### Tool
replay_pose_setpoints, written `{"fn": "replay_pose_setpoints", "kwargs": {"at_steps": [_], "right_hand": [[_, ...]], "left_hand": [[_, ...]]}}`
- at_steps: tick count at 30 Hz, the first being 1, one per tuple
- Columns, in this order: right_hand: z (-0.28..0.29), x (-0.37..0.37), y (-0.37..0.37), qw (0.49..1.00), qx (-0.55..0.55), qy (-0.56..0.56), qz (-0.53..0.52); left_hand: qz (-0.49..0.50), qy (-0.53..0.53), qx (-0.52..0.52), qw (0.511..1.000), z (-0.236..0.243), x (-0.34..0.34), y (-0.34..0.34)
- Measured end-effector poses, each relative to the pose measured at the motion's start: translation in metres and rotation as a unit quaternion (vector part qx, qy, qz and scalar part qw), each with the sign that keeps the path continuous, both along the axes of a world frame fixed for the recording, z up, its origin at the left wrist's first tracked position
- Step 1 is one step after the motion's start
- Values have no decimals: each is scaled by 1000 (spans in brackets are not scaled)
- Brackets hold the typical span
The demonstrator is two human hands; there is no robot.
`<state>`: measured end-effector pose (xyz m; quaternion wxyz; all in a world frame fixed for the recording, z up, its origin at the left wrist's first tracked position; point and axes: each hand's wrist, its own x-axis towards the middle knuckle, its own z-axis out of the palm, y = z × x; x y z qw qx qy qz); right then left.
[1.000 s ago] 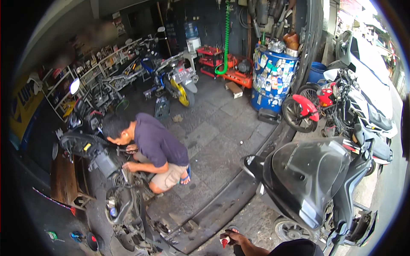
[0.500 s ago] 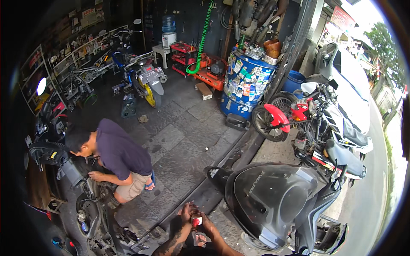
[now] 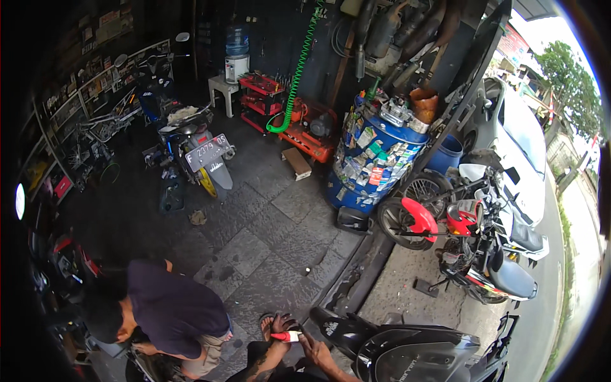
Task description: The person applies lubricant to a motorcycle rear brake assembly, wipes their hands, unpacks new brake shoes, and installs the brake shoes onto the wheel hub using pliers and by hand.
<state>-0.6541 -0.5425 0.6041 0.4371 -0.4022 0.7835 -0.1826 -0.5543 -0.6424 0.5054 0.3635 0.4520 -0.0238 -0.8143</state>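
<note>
The grey slab floor carries a yellow-wheeled motorbike, a brown scrap, a wooden box, an orange compressor, a red cart, a white stool and a blue drum. A water dispenser stands on the stool. On the drum's top sit a rusty can, a silver part and a green bottle

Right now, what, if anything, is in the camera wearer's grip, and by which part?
A white-and-red bottle, seemingly held by its white end in the right hand; the left hand is beside it. Exact finger placement is unclear.
</note>
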Motion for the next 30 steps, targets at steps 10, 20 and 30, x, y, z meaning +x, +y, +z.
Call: {"fn": "replay_pose_setpoints", "kwargs": {"at_steps": [10, 20, 30], "right_hand": [[65, -80, -215, 957, -254, 34, 139], [54, -210, -425, 943, -328, 34, 52], [130, -358, -654, 941, -331, 59, 43]], "left_hand": [[-29, 94, 81, 992, 89, -49, -211], [-129, -113, -30, 985, 83, -212, -439], [-251, -94, -165, 949, 81, -356, -663]]}}
